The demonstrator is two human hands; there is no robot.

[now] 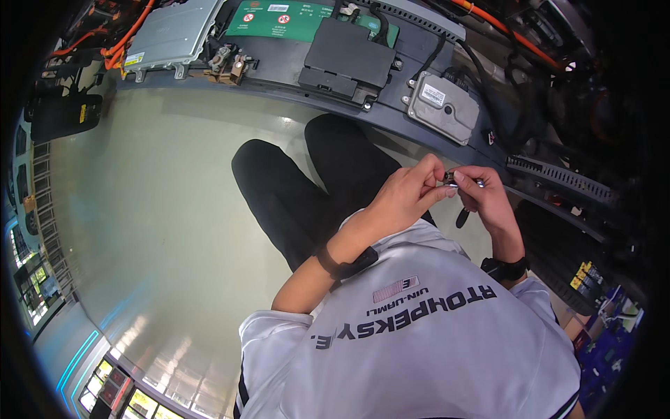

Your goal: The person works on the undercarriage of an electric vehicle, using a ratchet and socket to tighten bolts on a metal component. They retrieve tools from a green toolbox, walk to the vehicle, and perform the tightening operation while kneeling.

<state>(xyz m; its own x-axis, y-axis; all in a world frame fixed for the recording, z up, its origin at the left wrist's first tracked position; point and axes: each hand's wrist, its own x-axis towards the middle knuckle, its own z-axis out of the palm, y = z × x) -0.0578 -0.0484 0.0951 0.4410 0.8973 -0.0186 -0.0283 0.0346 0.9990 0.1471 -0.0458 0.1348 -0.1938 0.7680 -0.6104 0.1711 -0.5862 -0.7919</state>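
My left hand [417,184] and my right hand [488,195] meet in front of my body, right of my knees. In my right hand is a small shiny metal tool with a black handle [462,218], which looks like a ratchet wrench. Its handle end hangs out below the palm. My left thumb and forefinger pinch a small metal piece [449,179] at the tool's head, perhaps a socket. Fingers cover most of both. Just beyond my hands, a grey metal control unit [443,108] with a white label is mounted on a dark panel.
A black box cover [347,61], a green label plate [276,22] and a silver metal housing [171,35] sit along the dark panel [272,87]. Orange cables [513,33] run at the upper right. Pale glossy floor [167,181] stretches to the left.
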